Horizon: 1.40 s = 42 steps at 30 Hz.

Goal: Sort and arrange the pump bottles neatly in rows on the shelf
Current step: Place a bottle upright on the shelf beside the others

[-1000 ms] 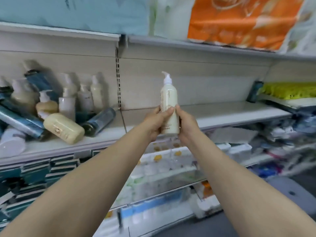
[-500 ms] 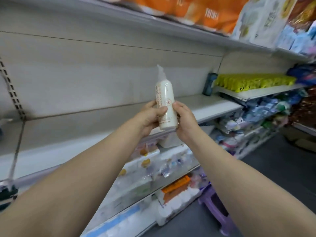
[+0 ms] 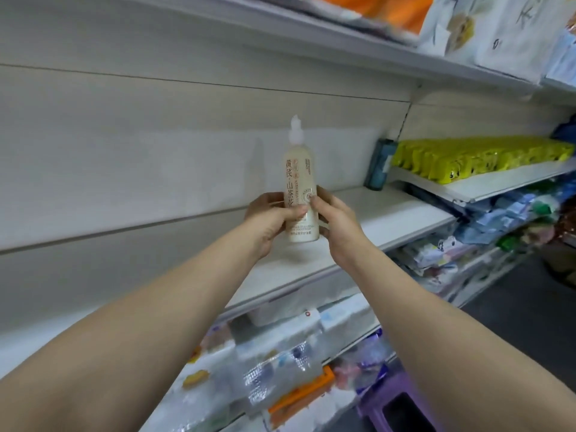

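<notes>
A cream pump bottle [image 3: 300, 173] with a white pump top and red lettering stands upright in both my hands, just above the white shelf board [image 3: 383, 213]. My left hand [image 3: 270, 219] grips its lower body from the left, thumb across the label. My right hand [image 3: 335, 219] grips it from the right. The bottle's base hangs a little over the shelf surface. A dark blue bottle [image 3: 381, 165] stands alone at the shelf's far right end, against the back wall.
Yellow packets [image 3: 477, 159] fill the neighbouring shelf to the right. Bagged goods sit on the top shelf [image 3: 467, 35]. Packaged items crowd the lower shelves [image 3: 296, 369]. A purple stool [image 3: 402, 403] stands on the floor below.
The view has swung right, away from the jumbled bottles on the left shelf section. Both hands have carried the cream bottle along to the bare shelf section and lower toward the board.
</notes>
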### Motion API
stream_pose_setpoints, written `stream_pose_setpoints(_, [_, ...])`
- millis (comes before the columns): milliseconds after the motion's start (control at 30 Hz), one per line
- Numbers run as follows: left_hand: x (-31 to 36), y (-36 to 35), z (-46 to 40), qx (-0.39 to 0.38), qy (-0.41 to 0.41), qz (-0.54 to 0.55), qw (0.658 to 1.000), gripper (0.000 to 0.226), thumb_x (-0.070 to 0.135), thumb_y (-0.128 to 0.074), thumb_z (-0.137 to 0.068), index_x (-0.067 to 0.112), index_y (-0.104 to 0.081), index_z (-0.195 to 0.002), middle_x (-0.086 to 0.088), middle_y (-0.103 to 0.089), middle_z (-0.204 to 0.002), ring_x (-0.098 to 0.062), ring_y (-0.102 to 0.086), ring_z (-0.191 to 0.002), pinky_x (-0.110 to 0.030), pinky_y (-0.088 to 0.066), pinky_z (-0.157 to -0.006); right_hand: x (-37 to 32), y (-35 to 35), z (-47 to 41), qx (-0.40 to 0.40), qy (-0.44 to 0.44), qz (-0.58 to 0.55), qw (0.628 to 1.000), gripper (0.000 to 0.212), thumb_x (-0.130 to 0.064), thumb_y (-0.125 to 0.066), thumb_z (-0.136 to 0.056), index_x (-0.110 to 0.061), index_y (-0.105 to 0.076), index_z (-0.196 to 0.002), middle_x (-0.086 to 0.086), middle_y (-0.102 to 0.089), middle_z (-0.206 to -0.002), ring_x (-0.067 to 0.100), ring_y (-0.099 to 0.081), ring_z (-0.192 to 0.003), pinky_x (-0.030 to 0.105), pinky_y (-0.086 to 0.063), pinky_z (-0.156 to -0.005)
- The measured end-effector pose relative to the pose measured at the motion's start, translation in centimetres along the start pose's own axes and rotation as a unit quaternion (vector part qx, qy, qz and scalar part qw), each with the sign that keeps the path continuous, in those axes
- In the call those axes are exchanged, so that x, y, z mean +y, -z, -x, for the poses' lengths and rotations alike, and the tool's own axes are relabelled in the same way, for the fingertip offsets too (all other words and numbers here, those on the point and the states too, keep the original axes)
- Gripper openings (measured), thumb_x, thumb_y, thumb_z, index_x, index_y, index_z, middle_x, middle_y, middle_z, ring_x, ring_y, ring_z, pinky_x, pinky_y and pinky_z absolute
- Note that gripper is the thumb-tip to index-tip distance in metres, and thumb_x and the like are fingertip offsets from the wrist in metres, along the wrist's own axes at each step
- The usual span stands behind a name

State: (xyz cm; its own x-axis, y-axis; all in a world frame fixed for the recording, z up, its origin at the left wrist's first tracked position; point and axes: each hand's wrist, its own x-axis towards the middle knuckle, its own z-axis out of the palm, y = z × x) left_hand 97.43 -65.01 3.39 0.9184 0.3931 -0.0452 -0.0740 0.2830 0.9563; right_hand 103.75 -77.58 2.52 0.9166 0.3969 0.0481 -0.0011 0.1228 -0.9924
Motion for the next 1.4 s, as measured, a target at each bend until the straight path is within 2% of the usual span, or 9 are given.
stream_pose_setpoints(133, [-1.8,-3.5,-4.3,0.034,-0.012,-0.017,0.999,0.037,0.000,-0.084,-0.071,0.013,-0.062,-0.097,-0.009,-0.074,-0.104,-0.025,-0.072,-0.096,-0.040,-0.058,-0.088,1.1,4.0,-3.7,0.012,-0.012,-0.016,1.000,0.033,-0.016,-0.066,-0.095,-0.010,-0.059,-0.127,0.007,-0.073,-0.113,0.018,-0.072,-0.097,0.028,-0.055,-0.073])
stream_pose_setpoints(200, [-2.5,-5.5,-6.4,0.043,-0.015,-0.017,0.999,0.037,0.002,-0.085,-0.071,0.012,-0.065,-0.099,-0.009,-0.074,-0.105,-0.026,-0.072,-0.097,-0.041,-0.058,-0.089,1.6,6.0,-6.0,-0.007,-0.010,-0.022,1.000,0.027,-0.017,-0.069,-0.092,-0.015,-0.062,-0.118,0.006,-0.074,-0.110,0.023,-0.071,-0.103,0.035,-0.056,-0.084])
stream_pose_setpoints(267, [-3.1,-7.6,-8.6,0.056,-0.021,-0.019,0.998,0.044,0.006,-0.085,-0.073,0.008,-0.066,-0.112,-0.009,-0.074,-0.108,-0.025,-0.072,-0.098,-0.043,-0.057,-0.092,1.6,8.1,-8.5,-0.035,0.000,-0.021,0.999,0.036,-0.024,-0.073,-0.082,-0.019,-0.066,-0.117,0.005,-0.075,-0.112,0.026,-0.069,-0.109,0.042,-0.054,-0.095])
stream_pose_setpoints(400, [-3.7,-11.7,-13.0,0.088,-0.041,0.000,0.995,0.035,0.003,-0.077,-0.081,0.011,-0.068,-0.115,-0.011,-0.073,-0.113,-0.026,-0.071,-0.101,-0.042,-0.057,-0.093,0.8,11.9,-13.3,-0.111,0.035,0.019,0.993,0.054,-0.029,-0.077,-0.071,-0.024,-0.069,-0.124,-0.001,-0.075,-0.115,0.018,-0.069,-0.111,0.033,-0.052,-0.095])
stream_pose_setpoints(667, [-6.3,-16.4,-19.7,0.081,-0.045,0.017,0.996,0.049,-0.007,-0.057,-0.092,0.014,-0.058,-0.137,-0.014,-0.072,-0.115,-0.030,-0.069,-0.109,-0.041,-0.052,-0.100,2.7,18.6,-22.7,-0.168,0.024,0.038,0.985,0.059,-0.006,-0.078,-0.081,-0.028,-0.064,-0.134,-0.004,-0.075,-0.115,0.018,-0.071,-0.107,0.037,-0.056,-0.093])
stream_pose_setpoints(933, [-8.9,-16.8,-23.9,0.148,-0.046,-0.046,0.987,0.053,-0.011,-0.063,-0.087,0.020,-0.058,-0.130,-0.008,-0.073,-0.115,-0.027,-0.069,-0.109,-0.047,-0.055,-0.094,6.0,20.3,-27.7,-0.232,0.055,0.044,0.970,0.055,0.002,-0.069,-0.085,-0.023,-0.063,-0.134,0.001,-0.072,-0.124,0.024,-0.067,-0.116,0.044,-0.055,-0.097])
stream_pose_setpoints(1133, [-9.6,-16.1,-25.7,0.195,-0.045,-0.034,0.979,0.043,-0.007,-0.064,-0.088,0.020,-0.061,-0.121,0.000,-0.074,-0.112,-0.023,-0.067,-0.110,-0.039,-0.054,-0.086,6.9,18.9,-30.6,-0.234,0.063,0.046,0.969,0.057,0.014,-0.065,-0.084,-0.017,-0.059,-0.131,0.003,-0.072,-0.123,0.019,-0.068,-0.112,0.027,-0.057,-0.086])
stream_pose_setpoints(1300, [-9.3,-15.5,-27.0,0.214,-0.051,-0.062,0.973,0.043,-0.005,-0.066,-0.088,0.022,-0.062,-0.122,-0.014,-0.068,-0.118,-0.034,-0.065,-0.113,-0.056,-0.051,-0.098,7.2,17.7,-32.0,-0.196,0.021,0.033,0.980,0.048,0.017,-0.064,-0.084,-0.012,-0.054,-0.121,0.011,-0.068,-0.123,0.018,-0.067,-0.108,0.023,-0.057,-0.083])
stream_pose_setpoints(1400, [-9.2,-15.1,-27.5,0.218,-0.044,-0.060,0.973,0.040,-0.001,-0.067,-0.090,0.023,-0.061,-0.121,-0.011,-0.067,-0.118,-0.030,-0.065,-0.109,-0.047,-0.056,-0.091,7.2,17.4,-32.4,-0.193,0.022,0.037,0.980,0.047,0.015,-0.067,-0.083,-0.015,-0.055,-0.117,0.005,-0.069,-0.115,0.009,-0.068,-0.101,0.021,-0.057,-0.079])
